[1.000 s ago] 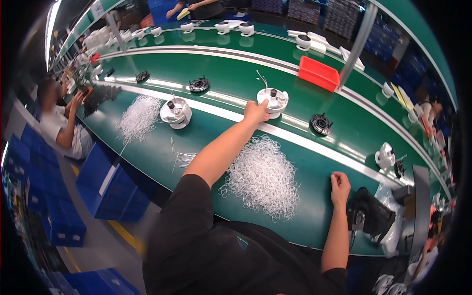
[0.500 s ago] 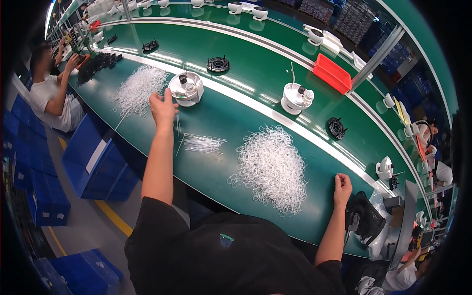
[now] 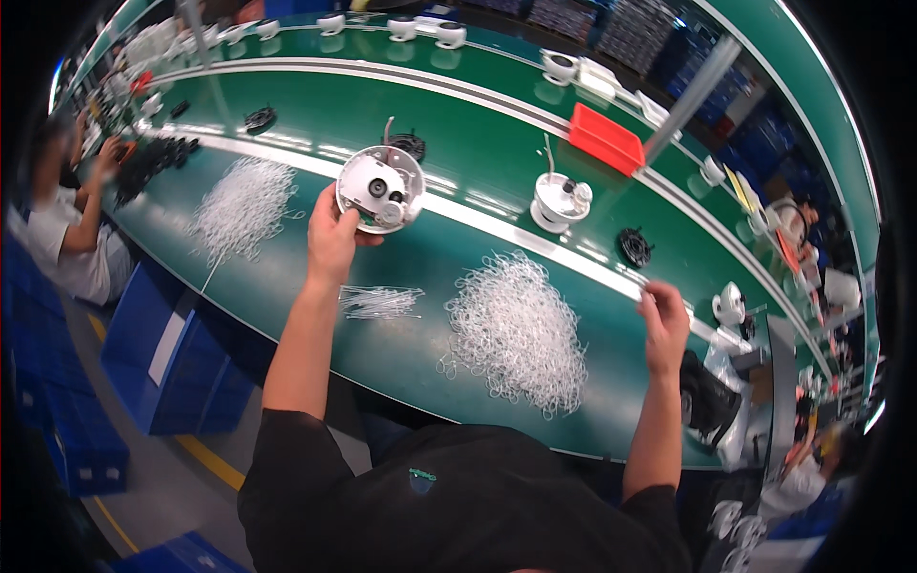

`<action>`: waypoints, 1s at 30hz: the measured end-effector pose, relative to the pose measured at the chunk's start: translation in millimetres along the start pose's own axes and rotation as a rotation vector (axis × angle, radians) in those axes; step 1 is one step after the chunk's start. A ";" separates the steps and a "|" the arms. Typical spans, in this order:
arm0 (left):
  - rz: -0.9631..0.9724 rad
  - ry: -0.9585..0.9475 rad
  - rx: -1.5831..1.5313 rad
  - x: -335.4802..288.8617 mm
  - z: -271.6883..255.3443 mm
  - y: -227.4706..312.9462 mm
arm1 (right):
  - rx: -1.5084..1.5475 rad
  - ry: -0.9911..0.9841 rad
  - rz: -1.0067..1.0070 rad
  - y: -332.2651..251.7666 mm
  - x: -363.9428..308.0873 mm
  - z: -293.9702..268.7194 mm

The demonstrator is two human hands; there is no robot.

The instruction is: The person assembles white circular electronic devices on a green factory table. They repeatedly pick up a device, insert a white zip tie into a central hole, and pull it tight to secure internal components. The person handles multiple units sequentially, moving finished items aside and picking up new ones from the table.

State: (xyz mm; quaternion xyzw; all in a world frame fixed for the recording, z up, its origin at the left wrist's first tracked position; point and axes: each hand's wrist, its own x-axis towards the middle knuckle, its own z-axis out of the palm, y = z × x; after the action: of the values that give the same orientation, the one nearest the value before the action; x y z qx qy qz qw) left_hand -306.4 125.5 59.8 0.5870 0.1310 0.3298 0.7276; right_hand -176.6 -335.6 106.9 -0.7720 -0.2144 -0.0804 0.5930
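Note:
My left hand (image 3: 334,239) grips the rim of a round white camera housing (image 3: 355,175), raised and tilted so that its inside faces me. Inside it show a dark lens and a smaller clear-and-white part, and a short cable sticks up at the back. Over the right part of the bench, my right hand (image 3: 666,325) is raised with its fingers curled together; whatever they may pinch is too small to make out. Between my hands lie a big heap of white looped ties (image 3: 521,334) and a small bundle of straight white ties (image 3: 382,303).
Another white housing (image 3: 561,202) stands on the green line, with black ring parts (image 3: 634,247) along it. Farther back is a red tray (image 3: 607,139). A second tie heap (image 3: 246,202) lies left, near a seated co-worker (image 3: 81,224). Blue bins (image 3: 177,353) stand on the floor.
My left hand has taken hold of the housing, lifted it and tipped it toward me. My right hand has risen and moved farther over the bench. The whole view has shifted slightly.

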 end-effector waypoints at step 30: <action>-0.217 -0.544 0.278 -61.4 146.1 22.1 | -0.134 -0.631 0.210 -34.7 29.2 89.8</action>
State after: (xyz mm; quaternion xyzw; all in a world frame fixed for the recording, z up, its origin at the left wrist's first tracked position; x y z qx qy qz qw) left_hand -275.1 -23.6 108.9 0.7300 0.0373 0.0604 0.6798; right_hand -177.0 -236.3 123.0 -0.8139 -0.3010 0.2102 0.4502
